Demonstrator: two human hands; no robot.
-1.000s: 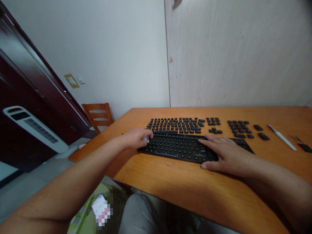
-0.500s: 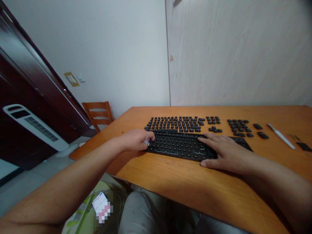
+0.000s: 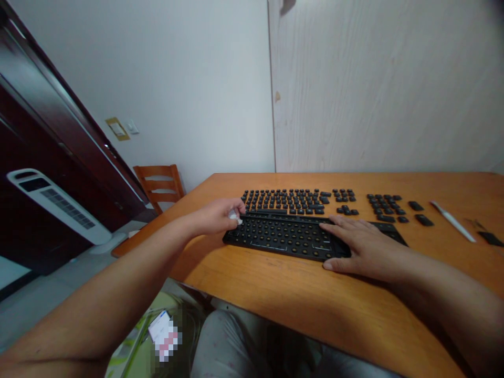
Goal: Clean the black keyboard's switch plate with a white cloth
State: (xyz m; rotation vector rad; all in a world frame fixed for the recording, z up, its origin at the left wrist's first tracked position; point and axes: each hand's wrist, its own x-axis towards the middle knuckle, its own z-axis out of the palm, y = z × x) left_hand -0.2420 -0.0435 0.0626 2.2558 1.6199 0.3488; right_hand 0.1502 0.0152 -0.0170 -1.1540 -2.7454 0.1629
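Observation:
A black keyboard base [image 3: 287, 236] with its keycaps taken off lies on the orange wooden table [image 3: 299, 299]. My left hand [image 3: 214, 216] is closed around a small white wad [image 3: 233, 215], held at the keyboard's far left corner. My right hand [image 3: 364, 247] lies flat with fingers spread on the right part of the keyboard, pressing it down. Behind the keyboard, several loose black keycaps [image 3: 287, 201] are laid out in rows in keyboard order, with more keycaps [image 3: 384, 207] to the right.
A white pen-like tool [image 3: 452, 221] and a small black piece [image 3: 492, 239] lie at the table's right. A wooden chair [image 3: 159, 186] stands past the left corner, with a white fan heater [image 3: 55, 207] on the floor. Wall panels rise behind the table.
My left hand lifted slightly and moved up to the keyboard's far left corner with the white wad. My right hand stayed in place on the keyboard.

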